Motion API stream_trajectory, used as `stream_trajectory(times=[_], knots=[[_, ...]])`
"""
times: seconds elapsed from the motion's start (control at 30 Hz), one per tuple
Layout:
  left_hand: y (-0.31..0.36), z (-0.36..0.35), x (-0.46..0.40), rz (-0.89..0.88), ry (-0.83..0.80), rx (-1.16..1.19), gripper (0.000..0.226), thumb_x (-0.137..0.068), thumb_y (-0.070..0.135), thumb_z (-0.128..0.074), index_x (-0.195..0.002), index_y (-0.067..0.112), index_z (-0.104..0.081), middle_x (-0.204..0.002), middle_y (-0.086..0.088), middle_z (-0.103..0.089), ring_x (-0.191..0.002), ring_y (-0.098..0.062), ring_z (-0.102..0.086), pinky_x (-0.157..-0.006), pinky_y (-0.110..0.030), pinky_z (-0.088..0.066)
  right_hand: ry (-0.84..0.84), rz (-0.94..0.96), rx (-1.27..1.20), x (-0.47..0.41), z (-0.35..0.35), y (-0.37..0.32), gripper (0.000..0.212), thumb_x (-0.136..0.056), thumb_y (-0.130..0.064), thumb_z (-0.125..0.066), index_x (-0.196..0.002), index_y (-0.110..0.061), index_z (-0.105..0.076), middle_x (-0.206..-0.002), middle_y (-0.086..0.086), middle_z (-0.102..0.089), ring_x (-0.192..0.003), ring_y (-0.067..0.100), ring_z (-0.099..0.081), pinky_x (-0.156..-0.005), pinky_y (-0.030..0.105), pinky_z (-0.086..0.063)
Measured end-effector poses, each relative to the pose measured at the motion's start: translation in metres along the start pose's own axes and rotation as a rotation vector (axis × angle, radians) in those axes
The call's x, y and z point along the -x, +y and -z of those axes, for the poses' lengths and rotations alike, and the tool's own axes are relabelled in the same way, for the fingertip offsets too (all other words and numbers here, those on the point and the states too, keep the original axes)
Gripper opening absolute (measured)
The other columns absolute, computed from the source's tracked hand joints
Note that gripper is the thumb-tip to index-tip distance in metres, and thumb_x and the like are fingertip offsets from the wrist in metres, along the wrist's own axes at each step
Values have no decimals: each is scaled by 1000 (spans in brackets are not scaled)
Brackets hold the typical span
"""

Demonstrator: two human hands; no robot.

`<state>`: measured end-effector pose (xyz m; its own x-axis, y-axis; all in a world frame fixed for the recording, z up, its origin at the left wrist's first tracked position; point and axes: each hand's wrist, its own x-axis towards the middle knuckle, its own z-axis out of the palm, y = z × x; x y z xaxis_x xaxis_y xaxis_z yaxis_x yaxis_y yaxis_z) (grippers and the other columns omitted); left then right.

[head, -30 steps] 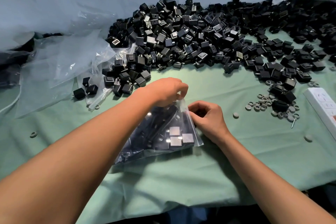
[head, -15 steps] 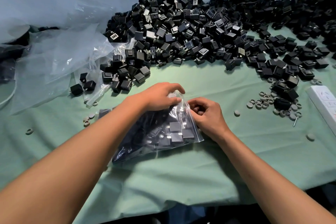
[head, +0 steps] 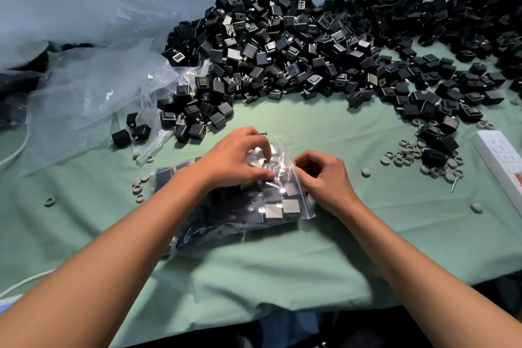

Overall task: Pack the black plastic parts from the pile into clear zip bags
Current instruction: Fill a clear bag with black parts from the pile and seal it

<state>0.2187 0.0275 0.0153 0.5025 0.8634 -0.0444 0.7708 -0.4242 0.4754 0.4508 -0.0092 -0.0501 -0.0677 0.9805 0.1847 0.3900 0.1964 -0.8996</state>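
Spare empty bags [head: 84, 99] lie far left within reach; the left hand [head: 237, 158] presses curled fingers [head: 265, 150] on the filled zip bag [head: 254, 206] mid-bench, steadying it while the right hand [head: 324, 175] pinches its seal; pile [head: 310, 45] behind

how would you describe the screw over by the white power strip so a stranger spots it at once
Start at the white power strip on the green cloth's right edge. Just left of it, below the scattered grey rings, lies the screw, the only thin metal thing with a pointed end among round pieces.
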Motion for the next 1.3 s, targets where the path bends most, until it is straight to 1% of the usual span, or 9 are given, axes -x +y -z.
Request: stream_trajectory(times=[0.1, 0.17, 0.3, 0.47, 0.7, 0.9, 1.07, 1.17, 1.3], knots=[[-3, 0, 9, 5, 16, -26, 42, -75, 57, -82, -106, 34, -65, -118, 10, -54, -115, -12, -48, -102, -39, -43, -45, -59, -1, 6, 10, 3, 14, -85, -15, -81, -74, -18, -73, -61, -4, -71, -51, 11, -68, -53, 23, -54], [-3, -2, 12, 16, 57, -33, 42, -75, 53, -83, -106, 31, -65, -118, 7, -55, -114, -14, -48, -103, -41, -43, -95, -87, 31, 7, 11, 3, 16, -84, -17, -82, -71, -19, -73, -57, -7, -68, -47, 6, -62, -51, 19, -48], [1, -11, 15, 38, 127, -11, 37, -76, 50, -83, -100, 29, -64, -114, 5, -56, -112, -17, -50, -100, -44, -44, -135, -95, 74, 6, 7, -2, 17, -80, -23, -87, -70, -20, -74, -62, -8, -70, -54, 2, -57, -55, 21, -50], [1, -22, 22, 61, 209, 21, 33, -77, 46, -81, -99, 30, -62, -112, 8, -54, -109, -16, -49, -96, -43, -45, -122, -83, 11, 7, 7, -6, 18, -76, -20, -91, -72, -18, -73, -65, -3, -72, -57, 4, -59, -58, 23, -51], [-2, -26, 31, 143, 208, -41, 33, -78, 55, -69, -98, 40, -48, -113, 13, -53, -96, -12, -52, -77, -32, -40, -123, -20, 97, 0, 6, -13, 21, -74, -18, -92, -73, -15, -72, -66, -3, -71, -57, 4, -58, -58, 22, -50], [4, -29, 39, 309, 244, -145, 33, -81, 52, -65, -100, 33, -46, -113, 7, -49, -104, -19, -49, -97, -41, -40, -182, 52, 198, -17, 0, -23, 20, -75, -16, -92, -76, -10, -73, -70, 1, -70, -60, 6, -56, -57, 18, -47], [0, -28, 50, 442, 270, -158, 35, -80, 59, -65, -98, 35, -46, -112, 6, -47, -106, -21, -49, -96, -43, -37, -281, -113, 267, -33, -8, -26, 24, -71, -32, -94, -75, -18, -75, -68, -3, -71, -57, 3, -55, -51, 16, -42], [-5, -24, 54, 452, 258, -142, 37, -78, 63, -66, -96, 36, -47, -109, 7, -47, -105, -21, -49, -95, -42, -38, -359, -187, 292, -40, -11, -29, 24, -68, -37, -95, -71, -22, -77, -62, -8, -70, -51, -3, -55, -47, 11, -39], [-8, -26, 56, 424, 277, -148, 38, -78, 66, -64, -95, 36, -47, -106, 9, -46, -103, -19, -48, -95, -42, -38, -399, -252, 94, -41, -5, -24, 17, -75, -26, -92, -78, -14, -80, -74, 2, -78, -65, 6, -65, -64, 24, -52]])
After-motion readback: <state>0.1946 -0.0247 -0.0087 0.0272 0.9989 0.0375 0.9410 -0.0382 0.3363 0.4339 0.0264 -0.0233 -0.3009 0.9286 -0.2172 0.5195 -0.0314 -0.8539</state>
